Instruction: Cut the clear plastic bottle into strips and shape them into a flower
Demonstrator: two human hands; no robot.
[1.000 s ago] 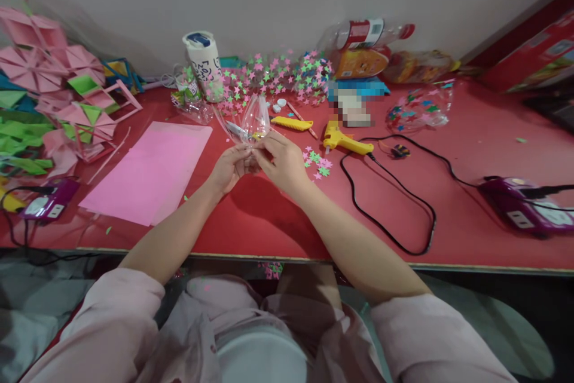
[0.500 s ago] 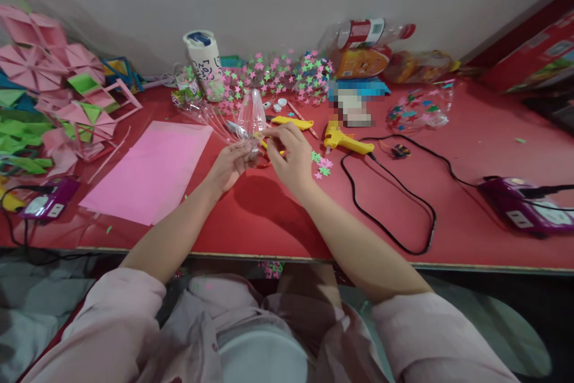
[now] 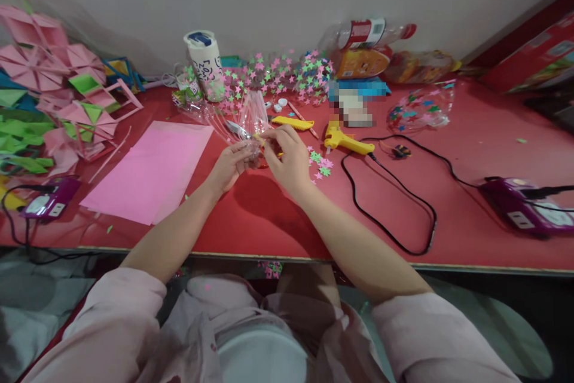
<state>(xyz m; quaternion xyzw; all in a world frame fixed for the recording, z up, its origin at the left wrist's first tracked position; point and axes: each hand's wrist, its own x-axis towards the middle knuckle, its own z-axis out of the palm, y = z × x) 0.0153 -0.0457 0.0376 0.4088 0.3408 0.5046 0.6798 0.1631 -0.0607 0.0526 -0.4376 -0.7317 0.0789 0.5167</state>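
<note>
My left hand (image 3: 232, 166) is closed around the narrow end of a clear plastic piece (image 3: 253, 109), which looks like a bottle cut into strips that fan out away from me. My right hand (image 3: 289, 159) pinches a small yellowish bit (image 3: 259, 139) against that end; its exact kind is too small to tell. Just behind my fingers lies a scissors-like metal blade (image 3: 236, 129), partly covered. A yellow box cutter (image 3: 293, 123) rests beyond my right hand. Pink and green paper stars (image 3: 321, 164) are scattered beside that hand.
Pink paper sheets (image 3: 150, 171) lie at left, near folded paper shapes (image 3: 33, 66). A yellow glue gun (image 3: 347, 139) trails a black cord towards a purple power strip (image 3: 529, 207). Along the wall stand a white cup (image 3: 204, 63), star-covered plastic (image 3: 269, 75) and a lying bottle (image 3: 368, 33).
My right hand has shifted slightly left, its fingers closer to my left hand's. The plastic strips have tilted a little. The other things lie as before.
</note>
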